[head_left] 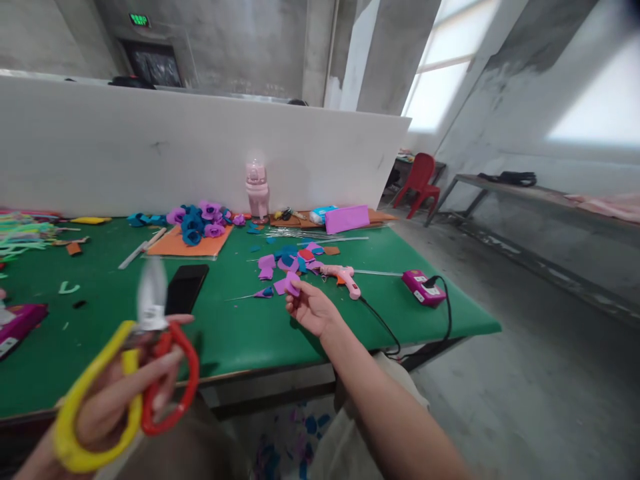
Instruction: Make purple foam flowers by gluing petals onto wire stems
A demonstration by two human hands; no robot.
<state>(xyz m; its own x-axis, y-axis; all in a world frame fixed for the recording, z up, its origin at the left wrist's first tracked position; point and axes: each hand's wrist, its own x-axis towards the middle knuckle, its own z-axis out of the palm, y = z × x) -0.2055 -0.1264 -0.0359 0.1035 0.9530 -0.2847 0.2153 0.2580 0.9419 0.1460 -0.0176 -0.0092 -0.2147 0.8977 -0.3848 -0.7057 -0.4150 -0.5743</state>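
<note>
At the lower left, my left hand [110,400] is closed on scissors [153,303] with one yellow and one red handle, its fingers through the loops. The blades point up and away, slightly blurred. My right hand [315,310] pinches a small purple piece [291,283] of paper or felt over the table. Just left of it lies a thin wire stem with a blue and purple tip [264,293]. Beyond the right hand is a loose pile of purple and blue cut pieces [287,257]. A pink glue gun [345,277] rests to its right.
The green table [240,340] ends at a white partition [200,147]. A black phone [186,289] lies near the scissors. Finished purple and blue flowers [200,220] sit on an orange sheet [213,247]. A pink bottle [257,193] stands behind. A corded magenta box [423,288] is at right.
</note>
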